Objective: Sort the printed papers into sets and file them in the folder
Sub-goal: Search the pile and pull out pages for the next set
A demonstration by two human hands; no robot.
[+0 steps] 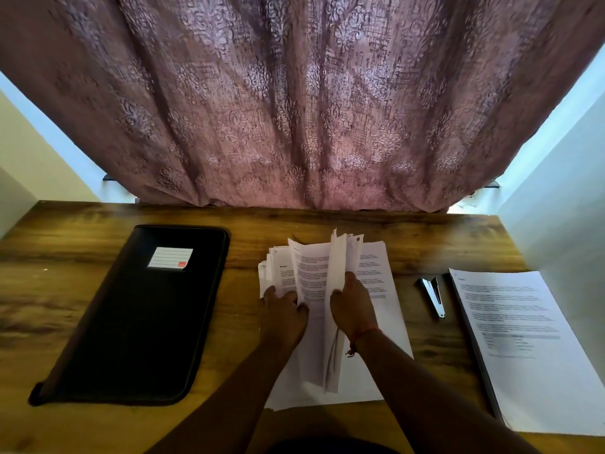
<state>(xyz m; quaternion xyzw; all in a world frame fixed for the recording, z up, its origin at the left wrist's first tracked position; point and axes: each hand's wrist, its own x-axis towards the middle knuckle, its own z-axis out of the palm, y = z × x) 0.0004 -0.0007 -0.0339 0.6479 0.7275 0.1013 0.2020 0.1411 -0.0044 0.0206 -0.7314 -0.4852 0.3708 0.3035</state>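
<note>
Wooden desk (82,244) carries all items in view. Near its middle lies a loose stack of printed papers (376,276), partly fanned, with several sheets raised on edge. The left hand (283,306) rests on the left part of the stack, fingers curled into the sheets and holding back a few pages. The right hand (352,303) grips a bundle of upright sheets (337,257) between thumb and fingers; a red thread (361,334) is tied round that wrist. A black folder (131,322) lies closed and flat on the left side of the desk, well apart from the stack, with a white label (170,257) on its cover. To the right of the stack lies a stapler (433,298), and beside it a second pile of printed pages (523,348). A patterned curtain (294,93) hangs behind the desk.
</note>
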